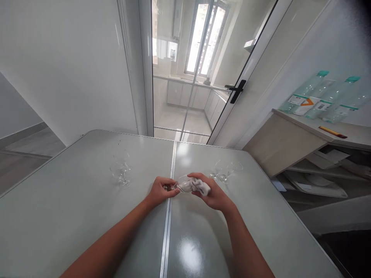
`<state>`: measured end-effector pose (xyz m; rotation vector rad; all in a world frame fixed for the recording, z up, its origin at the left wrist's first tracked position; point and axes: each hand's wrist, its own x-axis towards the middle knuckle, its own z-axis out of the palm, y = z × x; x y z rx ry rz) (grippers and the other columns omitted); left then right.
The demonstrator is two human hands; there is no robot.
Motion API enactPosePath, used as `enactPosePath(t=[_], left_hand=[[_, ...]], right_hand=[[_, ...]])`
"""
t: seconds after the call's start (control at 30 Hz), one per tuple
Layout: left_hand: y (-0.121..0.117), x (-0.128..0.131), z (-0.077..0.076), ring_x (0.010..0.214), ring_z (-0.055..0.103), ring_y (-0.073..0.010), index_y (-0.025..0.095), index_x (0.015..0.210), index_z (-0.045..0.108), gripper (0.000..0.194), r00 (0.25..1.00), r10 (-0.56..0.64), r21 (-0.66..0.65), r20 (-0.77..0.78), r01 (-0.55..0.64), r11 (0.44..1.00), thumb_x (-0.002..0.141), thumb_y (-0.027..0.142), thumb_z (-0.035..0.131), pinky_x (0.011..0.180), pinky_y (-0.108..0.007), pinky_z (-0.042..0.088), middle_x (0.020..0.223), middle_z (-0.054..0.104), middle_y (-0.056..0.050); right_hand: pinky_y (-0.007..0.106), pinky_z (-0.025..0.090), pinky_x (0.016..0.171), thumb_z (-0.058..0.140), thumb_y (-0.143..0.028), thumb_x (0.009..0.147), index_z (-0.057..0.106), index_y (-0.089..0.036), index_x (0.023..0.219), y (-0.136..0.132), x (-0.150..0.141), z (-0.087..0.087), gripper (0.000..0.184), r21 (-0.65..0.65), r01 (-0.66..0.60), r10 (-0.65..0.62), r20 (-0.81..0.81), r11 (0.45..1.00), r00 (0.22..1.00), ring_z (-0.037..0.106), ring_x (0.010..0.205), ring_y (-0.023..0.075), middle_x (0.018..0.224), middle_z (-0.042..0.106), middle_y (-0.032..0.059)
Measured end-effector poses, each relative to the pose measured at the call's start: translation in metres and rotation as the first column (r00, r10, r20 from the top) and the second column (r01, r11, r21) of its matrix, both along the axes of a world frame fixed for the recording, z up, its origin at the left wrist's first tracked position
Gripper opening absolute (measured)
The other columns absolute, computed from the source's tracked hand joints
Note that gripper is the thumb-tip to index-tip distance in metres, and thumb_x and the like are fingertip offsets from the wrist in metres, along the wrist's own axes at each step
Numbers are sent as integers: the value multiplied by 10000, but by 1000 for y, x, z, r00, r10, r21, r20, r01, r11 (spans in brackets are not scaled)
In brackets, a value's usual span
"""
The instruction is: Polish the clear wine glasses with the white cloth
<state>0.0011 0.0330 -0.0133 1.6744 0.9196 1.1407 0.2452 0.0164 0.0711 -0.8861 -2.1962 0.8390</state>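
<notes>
Glass door [189, 96] stands at twelve o'clock, green-capped bottles [322, 105] between two and three, yellow-and-red stick [332, 132] at three!

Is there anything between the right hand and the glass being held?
Yes: a bunched white cloth, held in the right hand against the glass. Nothing visible separates the left hand from the glass.

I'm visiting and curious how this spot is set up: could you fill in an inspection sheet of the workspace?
Surface: grey-green table, with a metal strip down the middle.
Job's things: held glass and white cloth; more clear glasses toward either side.
Clutter: plastic bottles and a yellow-and-red stick on the side cabinet.
Hands: left hand grips the glass; right hand holds the cloth against it.
Cables: nothing seen.
Surroundings: glass door with dark handle.
</notes>
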Motion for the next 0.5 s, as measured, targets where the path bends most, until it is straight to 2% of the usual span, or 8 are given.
enactPosePath(t=[0.07,0.13,0.23,0.3,0.33,0.4,0.47,0.5], left_hand=[[2,-2,3,488,329,-73,97,778,765,373,993,-89,-133,75,98,986,810,468,741,465,-219,251,524,440,36],[3,-2,5,483,311,-68,93,787,770,396,992,-64,-173,110,82,982,799,489,749,461,-221,236,529,442,36],[3,1,5,512,355,-79,103,795,776,356,994,84,-124,70,-75,989,776,459,782,493,-222,282,544,445,37],[2,4,5,527,376,-85,112,792,775,327,988,150,-78,23,-148,986,780,439,782,513,-223,311,544,438,40],[2,4,4,529,386,-86,116,789,771,317,986,170,-54,2,-169,984,783,432,781,518,-224,324,546,445,40],[1,5,1,527,410,-88,121,798,764,302,978,208,11,-32,-208,978,788,423,777,523,-225,350,556,478,35],[0,5,-3,521,443,-91,126,819,760,288,964,258,108,-66,-250,962,784,412,782,526,-224,378,561,517,32],[0,5,-5,515,461,-91,130,836,759,284,956,282,173,-85,-264,949,779,407,788,527,-222,391,562,535,32]], right_hand=[[487,457,1026,542,-139,946,515,-276,1393,3,4,-2,469,243,-59,31,117,968,993,666,1003,234,1185,703,78],[544,391,1095,518,-80,922,501,-276,1410,5,7,-7,526,429,-54,-14,154,902,988,652,1106,259,1244,689,92],[507,485,974,582,-103,866,524,-260,1367,8,6,-17,528,535,214,-235,-30,817,971,621,1103,296,1192,665,119],[491,505,909,593,-113,840,525,-247,1338,7,1,-21,520,497,443,-415,-174,746,893,589,1074,313,1157,628,131],[492,501,906,584,-111,835,518,-242,1335,7,-3,-22,521,462,493,-459,-192,737,867,575,1069,315,1152,612,132],[480,493,916,572,-124,843,482,-238,1367,3,-12,-20,544,368,430,-418,-117,824,901,564,1068,309,1169,594,130],[440,496,898,566,-166,880,452,-242,1393,-1,-20,-16,531,219,272,-275,-17,937,961,579,1030,285,1161,601,114],[415,497,870,562,-196,905,449,-246,1388,-3,-22,-13,498,138,225,-228,8,965,974,587,983,268,1123,614,99]])
